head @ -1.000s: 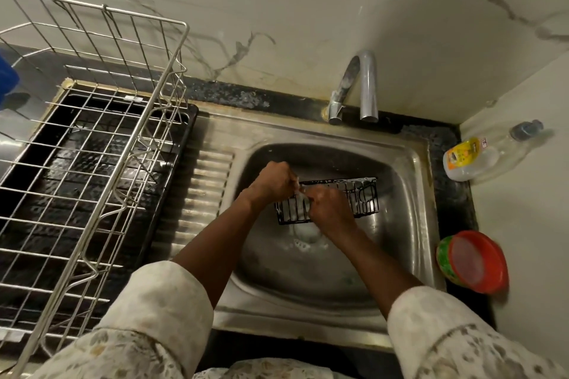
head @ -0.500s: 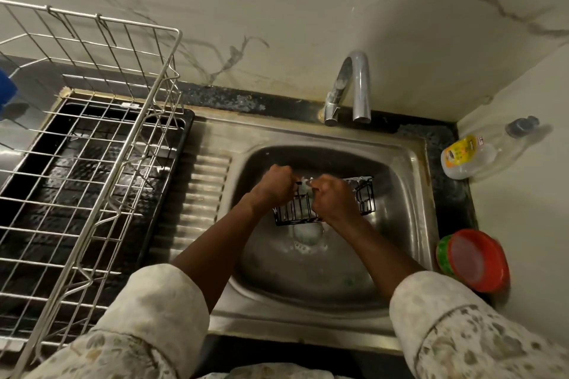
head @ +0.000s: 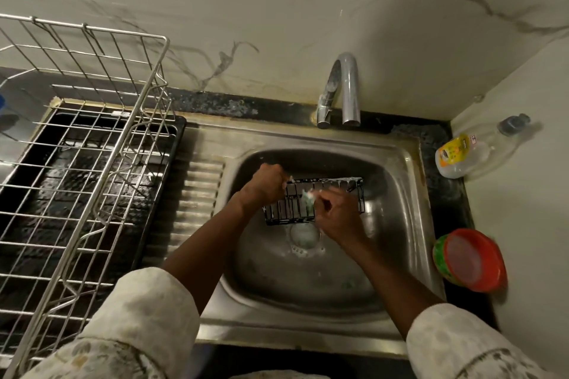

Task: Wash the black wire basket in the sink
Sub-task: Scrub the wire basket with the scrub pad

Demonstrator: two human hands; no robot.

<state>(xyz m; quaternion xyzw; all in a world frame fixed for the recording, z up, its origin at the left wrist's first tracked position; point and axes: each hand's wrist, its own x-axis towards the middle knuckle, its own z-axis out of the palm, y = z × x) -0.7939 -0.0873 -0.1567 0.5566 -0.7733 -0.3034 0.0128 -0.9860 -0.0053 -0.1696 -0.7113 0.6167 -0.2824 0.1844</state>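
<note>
1. Over the drain of the stainless steel sink, the black wire basket is held lengthwise along the back wall, with suds on its upper rim.
2. Left hand: fingers curled round the basket's left upper rim.
3. Right hand: fingers bunched, pinching a small pale scrubbing pad against the wires at mid-length. It hides the basket's lower right part.
4. Curved chrome tap: behind the basin, at the wall.
5. Left of the sink: silver wire dish rack on a black drip tray.
6. Right surface: clear plastic bottle with yellow label lying in the corner; round green tub with red lid nearer the person. Both are well apart from the basket.
</note>
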